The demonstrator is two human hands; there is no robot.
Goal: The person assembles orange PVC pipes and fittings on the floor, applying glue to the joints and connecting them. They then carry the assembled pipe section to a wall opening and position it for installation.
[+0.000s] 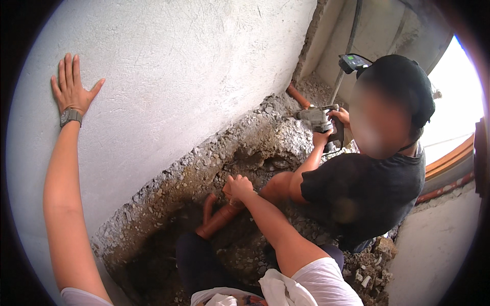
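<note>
My left hand (75, 94) lies flat high on the white wall (168, 66), fingers spread, a watch (70, 117) on its wrist. Lower down, my right hand (240, 186) is closed, its fingers curled over what looks like the upper end of an orange-brown pipe (220, 220). My wrist and fingers hide much of that end. A short curved branch (209, 206) rises from the pipe beside my hand. The pipe stands in a dug-out trench (163, 242) at the wall's foot.
At the right a co-worker in a dark shirt (367, 191) and cap leans in close, both hands on a power hammer drill (317, 119). Another orange-brown pipe (298, 96) protrudes near the far corner. Broken rubble (370, 270) lies at lower right. A grey pipe (352, 38) runs up behind.
</note>
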